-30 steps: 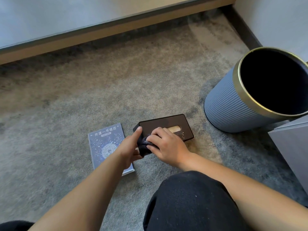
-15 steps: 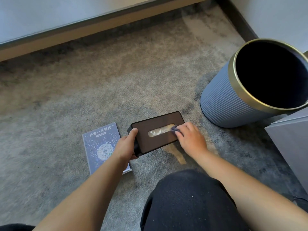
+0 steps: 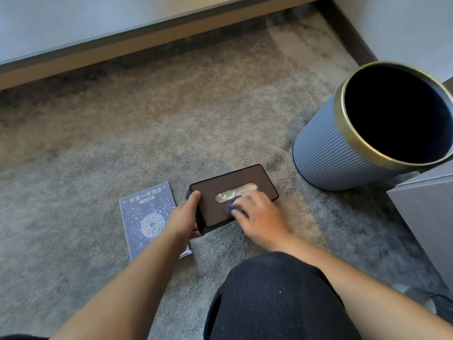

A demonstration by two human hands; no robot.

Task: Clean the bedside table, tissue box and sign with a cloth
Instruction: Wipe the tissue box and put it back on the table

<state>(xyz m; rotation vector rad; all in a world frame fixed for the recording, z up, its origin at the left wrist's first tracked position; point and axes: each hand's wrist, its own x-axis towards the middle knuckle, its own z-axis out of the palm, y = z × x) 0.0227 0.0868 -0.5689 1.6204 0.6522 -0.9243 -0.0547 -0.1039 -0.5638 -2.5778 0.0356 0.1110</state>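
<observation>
Grey carpet [image 3: 122, 133] fills the view, with a pale wall base along the 11 to 12 o'clock edge. At 2 o'clock stands a ribbed blue-grey bin [image 3: 323, 153] with a gold rim, upright and open-topped. The corner of a grey bedside table [image 3: 426, 217] enters at 3 o'clock, just beside the bin. A dark-trousered knee [image 3: 277, 298] rises at 6 o'clock.

Both bare forearms reach in from the bottom edge toward the centre. The brown tissue box [image 3: 235, 182] lies flat on the carpet just below centre, slot upward. The left hand [image 3: 182, 217] grips its 9 o'clock end, thumb over the top edge and fingers curled under the side. The right hand [image 3: 259, 214] lies palm-down on the lid, fingers bent round a small bluish cloth [image 3: 231, 207] pressed against the lid near the slot; it is motion-blurred. The blue printed sign [image 3: 144, 212] lies flat at 8 o'clock of the box, partly under the left wrist.
</observation>
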